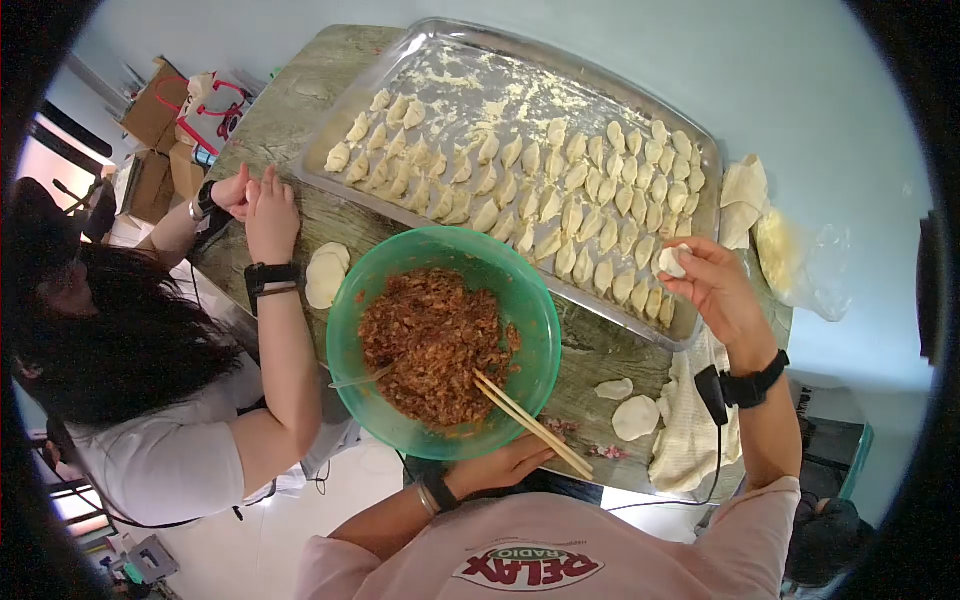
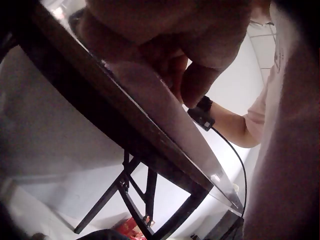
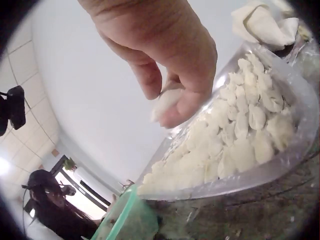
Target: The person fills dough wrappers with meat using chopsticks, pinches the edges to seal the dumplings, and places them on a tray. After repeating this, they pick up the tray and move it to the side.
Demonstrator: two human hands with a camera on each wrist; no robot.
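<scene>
the pale pink shirt (image 1: 680, 570) at the bottom of the head view carries an oval badge (image 1: 528, 567) with "relax" in big dark red letters and "radio" in smaller ones on green; the small line above it is too tiny to read.

the right hand (image 1: 715, 285) is raised above the near right corner of the metal tray (image 1: 385, 85), wrist bent, fingers pointing back toward the person's left. its thumb and fingertips are together, clamped on a small white dumpling (image 1: 673, 261), and the right wrist view shows the same pinch from behind, fingers hanging down. a black strap (image 1: 757, 380) with a cabled device sits on that wrist.

the left hand (image 1: 505, 466) lies low beside the near side of the green bowl (image 1: 545, 340), its fingers stretched to the right and not clamped on anything that can be made out; whether they touch the bowl cannot be told.

the bowl holds brown filling (image 1: 430, 345), and a pair of chopsticks (image 1: 535, 425) leans out over its rim. rows of dumplings (image 1: 550, 205) line the floury tray. overlapping round wrappers (image 1: 325, 277) lie left of the bowl, and two loose wrappers (image 1: 635, 418) lie right of it, beside a pale cloth (image 1: 690, 440).
</scene>
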